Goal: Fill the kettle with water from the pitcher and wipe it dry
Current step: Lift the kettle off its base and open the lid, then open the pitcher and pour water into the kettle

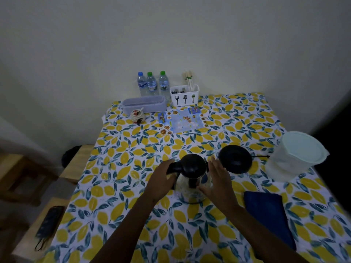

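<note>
A steel kettle [191, 184] with a black lid and black handle stands upright in the middle of the lemon-print table [133, 149]. My left hand [161, 180] is wrapped around the handle on the kettle's left side. Flat against the kettle's right side rests my right hand [216, 180], fingers straight and apart. The kettle's round black base [235, 158] lies just behind and to the right, its cord running right. A white lidded pitcher [296, 156] stands at the right edge. Near the front right lies a folded dark blue cloth [269, 213].
At the back stand three water bottles [152, 84], a white cutlery holder [184, 94], a lilac box [143, 104], a small ceramic pot [137, 115] and a printed menu card [181, 119]. A wooden bench [51, 221] with a dark object is on the left.
</note>
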`<state>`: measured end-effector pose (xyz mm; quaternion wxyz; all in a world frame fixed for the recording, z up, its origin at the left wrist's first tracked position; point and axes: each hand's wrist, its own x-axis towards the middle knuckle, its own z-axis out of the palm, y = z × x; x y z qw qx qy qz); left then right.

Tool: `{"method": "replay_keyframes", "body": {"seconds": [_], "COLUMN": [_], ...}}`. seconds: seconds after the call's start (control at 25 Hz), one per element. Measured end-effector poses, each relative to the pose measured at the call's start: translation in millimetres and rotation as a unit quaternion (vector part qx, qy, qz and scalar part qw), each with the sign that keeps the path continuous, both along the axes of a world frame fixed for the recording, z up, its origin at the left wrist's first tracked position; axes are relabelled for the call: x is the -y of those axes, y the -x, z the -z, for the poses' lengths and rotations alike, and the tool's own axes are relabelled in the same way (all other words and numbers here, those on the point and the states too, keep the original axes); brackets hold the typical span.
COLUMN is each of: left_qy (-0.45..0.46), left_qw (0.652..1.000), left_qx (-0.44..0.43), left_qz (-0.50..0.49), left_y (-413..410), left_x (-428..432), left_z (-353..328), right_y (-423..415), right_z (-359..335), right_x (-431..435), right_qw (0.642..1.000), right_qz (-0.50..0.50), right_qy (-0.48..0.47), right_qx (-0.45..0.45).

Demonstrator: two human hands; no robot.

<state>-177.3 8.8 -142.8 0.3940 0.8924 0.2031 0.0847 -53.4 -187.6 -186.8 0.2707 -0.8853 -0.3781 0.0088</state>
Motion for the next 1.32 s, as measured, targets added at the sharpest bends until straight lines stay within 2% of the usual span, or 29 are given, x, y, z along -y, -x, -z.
{"method": "replay_keyframes", "body": {"seconds": [0.08,0.16,0.24,0.32,0.44,0.6,0.76,0.84,0.96,1.04,1.16,1.24,1.32], "left_qy": [-0.012,-0.099,-0.163,-0.185,-0.189,0.016,0.237,0.291,0.322,0.274,0.033,-0.123,-0.199], "left_qw": [1.000,0.994,0.983,0.977,0.978,0.991,0.952,0.928,0.903,0.913,0.957,0.967,0.966], "left_qx": [-0.019,-0.053,-0.067,-0.068,-0.033,0.104,0.137,0.136,0.151,0.161,0.147,0.148,0.143], "left_qz": [0.010,0.007,-0.042,-0.082,-0.079,-0.088,-0.137,-0.187,-0.240,-0.257,-0.246,-0.169,-0.083], "left_y": [-16.5,-33.1,-44.1,-49.0,-49.6,-32.2,-1.2,9.8,20.0,25.0,28.8,25.0,12.6], "left_x": [15.5,30.8,40.8,45.9,50.7,44.9,34.1,24.4,22.9,28.8,27.9,27.9,39.4], "left_z": [-7.6,-9.9,-8.5,-5.7,-12.2,-25.5,-24.7,-19.5,-21.2,-26.6,-27.1,-24.9,-28.8], "right_y": [-3.5,-4.2,-4.0,-4.3,-4.7,2.7,12.7,15.1,16.0,18.8,26.4,29.6,26.1], "right_z": [3.1,7.1,9.2,10.0,11.3,13.0,12.5,9.9,4.4,0.4,-2.8,-4.1,-8.5], "right_x": [3.8,6.1,6.4,5.4,5.8,7.7,6.2,6.0,6.3,6.5,13.2,24.6,41.0], "right_qw": [0.999,0.998,0.999,0.999,0.999,0.999,0.999,0.999,0.998,0.998,0.999,1.000,1.000], "right_qz": [-0.013,-0.026,-0.015,-0.009,-0.013,-0.011,-0.014,-0.020,-0.026,-0.022,-0.016,-0.003,0.025], "right_qy": [0.042,0.052,0.047,0.050,0.038,0.046,0.038,0.044,0.055,0.062,0.046,0.017,-0.011], "right_qx": [-0.011,-0.009,0.000,-0.003,-0.015,0.013,0.025,0.023,0.017,0.012,0.014,0.007,0.007]}}
